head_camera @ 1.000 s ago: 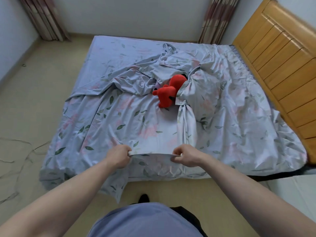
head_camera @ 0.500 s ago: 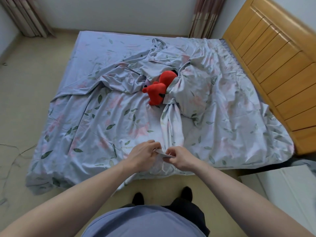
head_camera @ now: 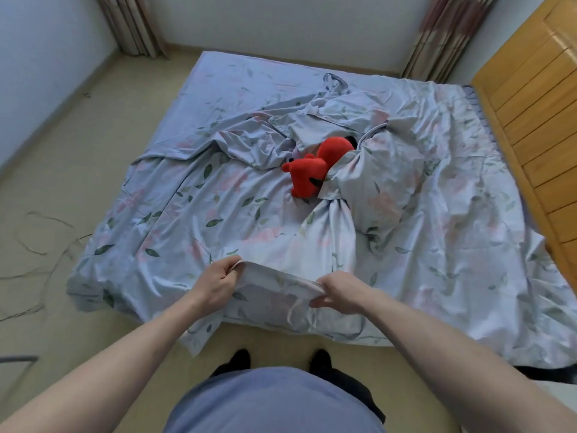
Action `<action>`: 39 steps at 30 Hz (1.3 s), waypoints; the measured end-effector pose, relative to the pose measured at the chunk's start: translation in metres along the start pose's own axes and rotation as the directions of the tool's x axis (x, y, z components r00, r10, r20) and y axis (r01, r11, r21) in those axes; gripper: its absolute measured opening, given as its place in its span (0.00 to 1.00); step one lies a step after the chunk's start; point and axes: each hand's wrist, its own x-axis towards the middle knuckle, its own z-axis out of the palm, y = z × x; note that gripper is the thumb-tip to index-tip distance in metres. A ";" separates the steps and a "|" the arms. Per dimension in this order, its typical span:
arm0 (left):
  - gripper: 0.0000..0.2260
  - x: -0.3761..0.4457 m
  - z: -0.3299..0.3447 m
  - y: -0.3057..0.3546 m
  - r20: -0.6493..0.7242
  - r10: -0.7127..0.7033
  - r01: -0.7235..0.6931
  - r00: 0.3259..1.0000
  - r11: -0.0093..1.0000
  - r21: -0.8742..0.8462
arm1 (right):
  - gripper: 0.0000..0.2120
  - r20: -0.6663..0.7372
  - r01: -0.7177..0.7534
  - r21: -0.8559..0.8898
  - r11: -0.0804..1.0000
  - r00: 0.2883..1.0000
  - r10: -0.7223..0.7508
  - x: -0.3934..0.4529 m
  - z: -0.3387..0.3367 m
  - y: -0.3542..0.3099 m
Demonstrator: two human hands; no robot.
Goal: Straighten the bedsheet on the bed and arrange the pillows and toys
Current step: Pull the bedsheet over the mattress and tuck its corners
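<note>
I am looking down over the near edge of the bed (head_camera: 193, 89), and both hands are on the bedsheet (head_camera: 175, 220). My left hand (head_camera: 215, 281) has its fingers curled round the sheet's white hem, lifting it a little off the mattress. My right hand (head_camera: 338, 293) pinches the same hem further along, thumb on top, so a short band of hem runs between the two hands, which stand apart. Below that band a loose fold of sheet hangs over the bed's edge toward the floor (head_camera: 62, 170).

The bedsheet is pale lilac with green leaves and faint pink flowers. It covers the bed but lies rumpled, with a heavy ridge of folds running across the middle and a twisted rope of cloth coming down toward my right hand. A red plush toy (head_camera: 315, 167) lies in the middle of the bed, half tucked under the bunched folds on its right. I cannot pick out any pillow for certain among the heaped cloth.

I can read no brand, label or writing anywhere; the sheet's print is only leaves and flowers.

A wooden headboard (head_camera: 530, 126) stands along the right side of the bed. Curtains (head_camera: 443, 35) hang in the far corners. Thin cords (head_camera: 40, 242) trail across the floor on the left.
</note>
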 end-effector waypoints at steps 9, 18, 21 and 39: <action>0.16 -0.004 0.031 -0.003 -0.186 -0.115 0.130 0.976 0.989 0.073 | 0.24 0.013 -0.078 -0.165 0.983 0.997 0.081 -0.017 -0.033 0.107; 0.04 -0.004 0.062 0.021 0.054 -0.464 0.365 0.884 0.759 0.539 | 0.23 -0.049 0.047 0.249 0.967 0.998 -0.036 -0.048 -0.098 0.104; 0.30 0.014 0.101 0.067 0.276 -0.332 0.163 0.902 0.854 0.494 | 0.23 -0.008 0.029 0.246 0.969 1.000 -0.028 -0.048 -0.100 0.100; 0.15 0.034 0.181 0.139 0.106 0.074 -0.101 0.992 0.956 0.275 | 0.10 -0.402 -0.274 -0.049 0.960 0.885 0.232 -0.061 -0.040 0.235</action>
